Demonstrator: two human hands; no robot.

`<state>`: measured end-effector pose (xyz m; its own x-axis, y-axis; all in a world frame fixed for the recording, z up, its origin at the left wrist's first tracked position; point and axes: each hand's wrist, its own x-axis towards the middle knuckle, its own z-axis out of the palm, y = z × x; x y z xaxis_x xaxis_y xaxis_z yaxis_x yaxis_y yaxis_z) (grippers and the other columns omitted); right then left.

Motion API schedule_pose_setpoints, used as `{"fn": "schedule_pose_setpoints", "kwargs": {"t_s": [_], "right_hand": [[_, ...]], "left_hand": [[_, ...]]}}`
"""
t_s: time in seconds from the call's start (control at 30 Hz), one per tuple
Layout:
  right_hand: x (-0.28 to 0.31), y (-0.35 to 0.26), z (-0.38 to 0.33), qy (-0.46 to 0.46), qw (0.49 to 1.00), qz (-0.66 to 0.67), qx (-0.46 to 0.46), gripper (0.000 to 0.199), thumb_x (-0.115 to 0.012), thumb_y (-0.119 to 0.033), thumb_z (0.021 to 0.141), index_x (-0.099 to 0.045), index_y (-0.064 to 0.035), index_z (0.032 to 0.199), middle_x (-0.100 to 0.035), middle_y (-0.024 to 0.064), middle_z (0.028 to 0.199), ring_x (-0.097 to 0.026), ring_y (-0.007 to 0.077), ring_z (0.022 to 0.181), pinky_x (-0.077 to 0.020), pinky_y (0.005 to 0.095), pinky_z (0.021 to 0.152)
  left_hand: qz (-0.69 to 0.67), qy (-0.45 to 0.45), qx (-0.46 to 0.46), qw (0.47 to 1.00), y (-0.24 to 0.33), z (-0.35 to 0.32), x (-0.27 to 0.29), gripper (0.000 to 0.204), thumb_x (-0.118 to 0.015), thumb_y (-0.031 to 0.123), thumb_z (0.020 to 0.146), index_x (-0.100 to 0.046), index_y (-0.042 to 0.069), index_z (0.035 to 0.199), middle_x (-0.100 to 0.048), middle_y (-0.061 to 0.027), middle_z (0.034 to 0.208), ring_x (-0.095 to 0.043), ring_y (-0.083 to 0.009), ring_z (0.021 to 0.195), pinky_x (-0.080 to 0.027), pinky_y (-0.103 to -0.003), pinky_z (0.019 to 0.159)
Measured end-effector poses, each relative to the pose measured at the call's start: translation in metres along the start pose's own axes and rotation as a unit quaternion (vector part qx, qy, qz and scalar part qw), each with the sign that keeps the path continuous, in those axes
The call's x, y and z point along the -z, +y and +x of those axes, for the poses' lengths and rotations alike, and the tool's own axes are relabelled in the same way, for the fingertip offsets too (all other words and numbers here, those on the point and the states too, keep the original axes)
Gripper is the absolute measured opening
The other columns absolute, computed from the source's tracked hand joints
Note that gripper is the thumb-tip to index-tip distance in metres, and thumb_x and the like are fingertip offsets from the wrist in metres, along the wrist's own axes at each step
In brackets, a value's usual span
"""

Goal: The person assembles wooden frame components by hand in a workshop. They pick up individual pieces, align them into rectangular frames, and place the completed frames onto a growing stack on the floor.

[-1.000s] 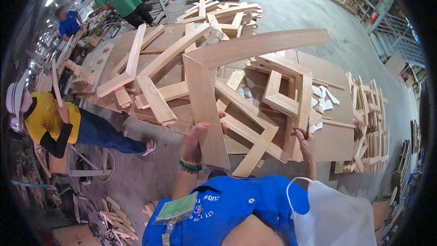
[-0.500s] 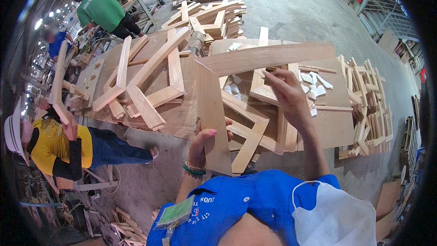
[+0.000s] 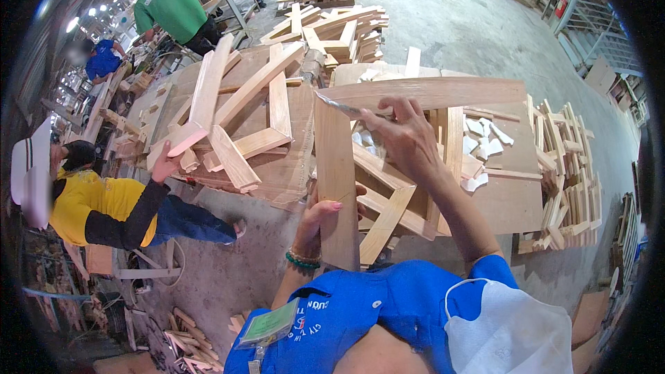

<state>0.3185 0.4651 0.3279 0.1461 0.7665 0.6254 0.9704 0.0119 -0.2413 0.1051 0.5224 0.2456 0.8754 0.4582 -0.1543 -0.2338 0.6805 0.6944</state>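
Note:
An L-shaped wooden frame piece (image 3: 337,166) is raised over the table, one arm pointing toward me and the other stretching right. My left hand (image 3: 320,216) grips the nearer arm, thumb on top and fingers underneath. In my closed right hand (image 3: 409,135) is a thin, greyish, blade-like tool (image 3: 339,106); its exact kind is unclear. The tool's tip lies at the mitred joint, at the piece's upper-left corner. Beneath are more angled wooden pieces (image 3: 388,218) and crumpled white scraps (image 3: 485,140) on a cardboard-covered table (image 3: 509,201).
At left, a person in yellow (image 3: 104,208) holds another angled wooden piece (image 3: 201,107) over the table. Stacked frames (image 3: 571,173) stand on the right, with a wood pile (image 3: 346,28) beyond the table. A person in green (image 3: 170,10) works farther back.
My right hand has moved left, bringing the tool onto the joint. My left hand still holds the piece. The person in yellow has swung their wooden piece rightward over the table.

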Motion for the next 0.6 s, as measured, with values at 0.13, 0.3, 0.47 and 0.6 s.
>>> {"fn": "schedule_pose_setpoints", "kwargs": {"t_s": [0.13,0.3,0.47,0.6], "right_hand": [[0.009,0.000,-0.022,0.015,1.000,-0.007,-0.011,0.037,-0.062,0.004,0.074,-0.067,-0.0135,0.106,-0.053,0.0095,0.107,-0.053,0.0246,0.096,-0.0526,0.0342,0.073],[0.041,0.016,-0.057,0.056,0.985,0.113,-0.118,0.034,-0.060,0.004,0.080,-0.068,-0.0128,0.109,-0.056,0.0090,0.104,-0.054,0.0210,0.095,-0.0489,0.0298,0.075],[0.093,0.042,-0.082,0.128,0.908,0.328,-0.229,0.026,-0.057,0.001,0.088,-0.065,-0.0026,0.113,-0.059,0.0062,0.102,-0.054,0.0134,0.093,-0.0419,0.0222,0.079],[0.138,0.038,-0.073,0.094,0.937,0.290,-0.170,0.026,-0.060,-0.001,0.086,-0.067,-0.0062,0.111,-0.059,0.0053,0.100,-0.054,0.0127,0.092,-0.0439,0.0231,0.077]], "left_hand": [[-0.007,0.006,-0.005,1.000,0.000,0.001,-0.003,0.059,-0.059,0.013,0.075,-0.039,0.000,0.128,-0.057,-0.0218,0.111,-0.064,-0.0283,0.086,-0.054,-0.037,0.075],[0.181,0.025,-0.104,0.978,0.017,0.003,-0.018,0.055,-0.059,0.010,0.079,-0.039,0.004,0.129,-0.057,-0.0162,0.112,-0.061,-0.0236,0.095,-0.053,-0.034,0.079],[0.615,0.015,-0.281,0.736,0.057,0.011,-0.032,0.068,-0.064,0.008,0.077,-0.037,0.013,0.139,-0.055,-0.0137,0.114,-0.057,-0.0271,0.097,-0.049,-0.040,0.081],[0.848,0.026,-0.418,0.326,0.096,0.018,-0.038,0.077,-0.065,0.006,0.072,-0.039,0.027,0.141,-0.054,-0.0144,0.109,-0.055,-0.0310,0.096,-0.046,-0.044,0.081]]}}
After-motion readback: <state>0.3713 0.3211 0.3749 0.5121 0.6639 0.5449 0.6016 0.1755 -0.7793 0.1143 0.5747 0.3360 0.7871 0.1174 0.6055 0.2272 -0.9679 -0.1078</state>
